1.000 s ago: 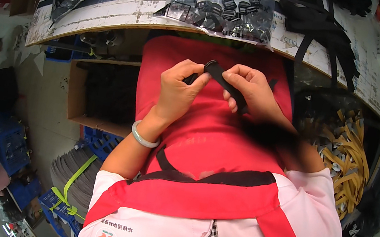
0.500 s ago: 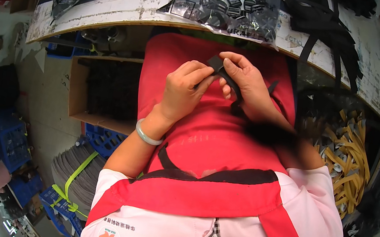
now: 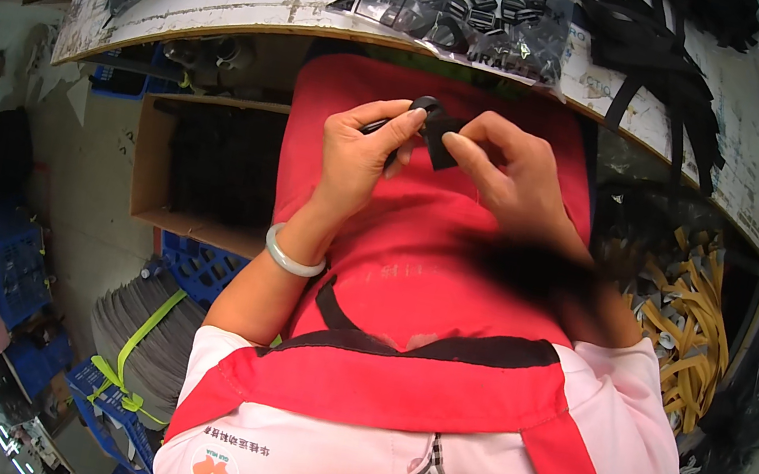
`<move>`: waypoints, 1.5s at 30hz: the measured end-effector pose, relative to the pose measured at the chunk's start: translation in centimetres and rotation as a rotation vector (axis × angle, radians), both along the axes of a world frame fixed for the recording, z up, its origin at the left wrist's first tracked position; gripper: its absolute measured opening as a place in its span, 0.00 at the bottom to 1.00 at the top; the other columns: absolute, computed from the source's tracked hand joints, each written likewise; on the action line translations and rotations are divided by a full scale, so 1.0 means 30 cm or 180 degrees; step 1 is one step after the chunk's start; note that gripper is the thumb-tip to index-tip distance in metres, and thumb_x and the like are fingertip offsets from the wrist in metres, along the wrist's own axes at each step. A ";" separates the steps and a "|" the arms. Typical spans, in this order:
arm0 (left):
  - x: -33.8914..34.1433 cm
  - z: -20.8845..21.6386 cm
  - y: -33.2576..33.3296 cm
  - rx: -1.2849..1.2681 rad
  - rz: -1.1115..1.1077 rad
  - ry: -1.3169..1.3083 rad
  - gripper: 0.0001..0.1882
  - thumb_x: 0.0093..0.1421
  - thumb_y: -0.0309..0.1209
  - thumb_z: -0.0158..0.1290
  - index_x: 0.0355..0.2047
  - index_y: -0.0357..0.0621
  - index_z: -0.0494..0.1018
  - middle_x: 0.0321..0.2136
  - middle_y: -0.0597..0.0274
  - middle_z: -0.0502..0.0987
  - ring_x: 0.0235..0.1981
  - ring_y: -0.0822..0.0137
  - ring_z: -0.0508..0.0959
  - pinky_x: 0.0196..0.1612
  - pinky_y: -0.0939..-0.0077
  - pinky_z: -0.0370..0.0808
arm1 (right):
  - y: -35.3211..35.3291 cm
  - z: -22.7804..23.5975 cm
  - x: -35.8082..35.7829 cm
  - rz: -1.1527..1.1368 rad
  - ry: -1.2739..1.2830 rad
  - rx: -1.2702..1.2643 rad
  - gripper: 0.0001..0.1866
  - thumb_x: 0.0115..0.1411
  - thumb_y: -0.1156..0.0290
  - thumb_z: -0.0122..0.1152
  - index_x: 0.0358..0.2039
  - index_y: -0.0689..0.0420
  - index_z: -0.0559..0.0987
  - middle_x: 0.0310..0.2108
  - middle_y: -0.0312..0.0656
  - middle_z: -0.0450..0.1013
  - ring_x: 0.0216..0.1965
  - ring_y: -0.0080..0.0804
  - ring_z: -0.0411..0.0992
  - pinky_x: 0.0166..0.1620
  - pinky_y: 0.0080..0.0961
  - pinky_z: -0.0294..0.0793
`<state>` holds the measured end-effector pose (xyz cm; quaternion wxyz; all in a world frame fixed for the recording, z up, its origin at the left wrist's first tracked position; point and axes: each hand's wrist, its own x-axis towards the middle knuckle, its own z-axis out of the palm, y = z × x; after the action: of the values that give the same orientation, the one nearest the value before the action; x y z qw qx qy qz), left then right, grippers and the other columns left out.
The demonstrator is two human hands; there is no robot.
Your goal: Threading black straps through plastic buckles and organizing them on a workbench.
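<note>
- Black webbing strap (image 3: 439,143), one: between my hands, over my red apron (image 3: 371,286), near the middle of the worktable's (image 3: 290,6) front edge.
- Left hand (image 3: 360,147), mine: thumb and forefinger pinched together on the strap's curled part.
- Right hand (image 3: 516,168), mine: thumb and fingertips closed on its flat part.
- Clear bag of black buckles (image 3: 460,10), one: at that front edge.
- Black straps (image 3: 671,67), loose: hanging over the edge toward the right corner.
</note>
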<state>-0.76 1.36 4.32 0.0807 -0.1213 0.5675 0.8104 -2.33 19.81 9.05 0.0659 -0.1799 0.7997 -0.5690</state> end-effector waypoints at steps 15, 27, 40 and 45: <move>0.060 0.013 -0.062 -0.0030 -0.0466 0.0220 0.06 0.59 0.22 0.56 0.36 0.35 0.79 0.20 0.69 0.71 0.16 0.81 0.67 0.18 0.87 0.58 | -0.001 -0.127 -0.043 0.0598 -0.3194 -0.1600 0.09 0.64 0.64 0.57 0.34 0.57 0.76 0.20 0.29 0.68 0.17 0.11 0.62 0.20 0.10 0.60; 0.243 0.185 -0.535 -0.1187 0.0934 0.0499 0.23 0.68 0.40 0.48 0.55 0.36 0.68 0.25 0.65 0.75 0.16 0.84 0.65 0.14 0.92 0.57 | -0.109 -0.133 -0.043 0.0901 -0.1670 -0.0363 0.08 0.65 0.68 0.56 0.39 0.59 0.77 0.22 0.27 0.67 0.23 0.11 0.63 0.26 0.11 0.63; 0.092 -0.054 -0.140 0.0693 -0.0619 -0.0494 0.24 0.70 0.46 0.41 0.42 0.35 0.75 0.23 0.63 0.76 0.13 0.79 0.69 0.13 0.89 0.58 | -0.098 -0.128 -0.004 0.1133 -0.1919 -0.0235 0.09 0.64 0.69 0.56 0.35 0.62 0.79 0.20 0.33 0.70 0.19 0.17 0.67 0.23 0.17 0.67; 0.066 -0.032 -0.155 0.0817 -0.1717 -0.1066 0.20 0.70 0.43 0.42 0.36 0.37 0.74 0.24 0.62 0.77 0.16 0.77 0.71 0.13 0.87 0.57 | -0.060 -0.190 -0.019 0.0913 0.0612 0.0007 0.07 0.58 0.75 0.58 0.37 0.58 0.79 0.29 0.43 0.76 0.32 0.34 0.77 0.32 0.25 0.75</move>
<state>1.22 -3.29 3.35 0.3987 -0.0871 0.4515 0.7935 -2.89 18.00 3.34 0.0698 -0.3457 0.7690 -0.5331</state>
